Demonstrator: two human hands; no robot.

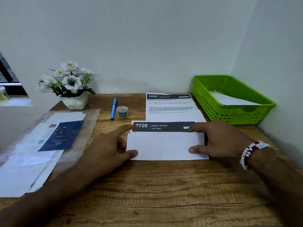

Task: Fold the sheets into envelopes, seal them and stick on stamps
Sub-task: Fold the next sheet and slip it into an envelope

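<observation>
Both hands lie flat on the work. The left hand (111, 145) and the right hand (219, 140) each spread thumb and forefinger across one end of the folded sheet (165, 145), pressing it onto the wooden counter (147, 194) without gripping it. The forefingers and thumbs are straight; how the outer fingers lie I cannot tell. A beaded bracelet (250, 153) circles the right wrist.

The folded sheet sits mid-counter, its white lower flap turned up so that only the dark header band marked 2720 shows above the flap's edge. It is thin, light paper, likely to skid on the wood and keep any crease it gets. It is best pinned at both ends with flat fingertips while the fold is run sharp, and lifted by the edges.

To the left lies a plastic sleeve (78, 154) with papers inside. Behind the fold, and touching it, is the stack of printed sheets (172, 112). Left of that stand a small roll (122, 112) – tape or stamps, too small to say – and a blue pen (113, 108). In the far right corner a green basket (205, 102) holds 1 folded white piece, and far left is a pot of white flowers (72, 86).
</observation>
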